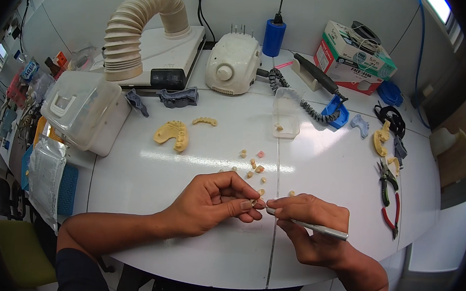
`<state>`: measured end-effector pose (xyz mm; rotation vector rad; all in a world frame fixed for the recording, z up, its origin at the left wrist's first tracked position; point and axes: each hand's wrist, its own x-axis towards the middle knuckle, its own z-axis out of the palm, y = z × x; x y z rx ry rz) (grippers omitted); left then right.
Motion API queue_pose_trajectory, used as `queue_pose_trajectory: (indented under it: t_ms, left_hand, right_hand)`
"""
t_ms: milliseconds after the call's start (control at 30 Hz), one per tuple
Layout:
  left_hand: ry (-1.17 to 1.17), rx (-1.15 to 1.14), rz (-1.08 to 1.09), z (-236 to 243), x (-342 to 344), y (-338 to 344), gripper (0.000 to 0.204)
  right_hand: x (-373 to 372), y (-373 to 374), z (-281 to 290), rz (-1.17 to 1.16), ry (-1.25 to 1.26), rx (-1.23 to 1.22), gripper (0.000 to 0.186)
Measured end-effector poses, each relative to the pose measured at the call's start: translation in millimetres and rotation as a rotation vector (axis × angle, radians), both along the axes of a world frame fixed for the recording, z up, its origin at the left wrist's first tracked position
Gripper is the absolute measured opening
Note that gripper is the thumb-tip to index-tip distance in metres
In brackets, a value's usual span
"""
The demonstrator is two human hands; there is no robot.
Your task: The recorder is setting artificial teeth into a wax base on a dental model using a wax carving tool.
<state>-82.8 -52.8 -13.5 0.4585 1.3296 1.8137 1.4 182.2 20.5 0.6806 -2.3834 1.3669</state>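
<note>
Silver tool, one; hands, two

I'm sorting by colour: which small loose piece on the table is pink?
The pink piece at the scatter's far edge, right of a cream piece; the others look cream to tan.

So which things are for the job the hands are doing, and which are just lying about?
Seem part of it:
small pale piece in the left hand
slim silver metal pen-shaped tool in the right hand
probably the small cream and pink tooth-like pieces nearby

Probably just lying about:
blue upright cylinder
stacked cardboard boxes
shiny flat silver pouch
</note>
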Motion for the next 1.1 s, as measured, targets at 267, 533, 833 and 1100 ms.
queue_pose_trajectory:
  t_ms: [267,533,833,1100]
  left_hand:
    - [-0.005,0.002,0.001,0.6,0.0,-0.2,0.014]
    - [0.01,0.004,-0.004,2.4,0.9,0.1,0.014]
    - [0.01,0.013,0.0,-1.0,0.8,-0.4,0.014]
    - [-0.001,-0.014,-0.005,1.6,0.4,-0.8,0.015]
  right_hand:
    - [0.4,-2.0,-0.4,-0.022,0.022,-0.021,0.02]
    - [1.3,-0.8,0.5,0.008,-0.021,-0.029,0.021]
    - [1.2,0.6,1.2,0.008,-0.015,-0.007,0.023]
    - [-0.5,-0.4,1.5,-0.011,0.017,0.003,0.022]
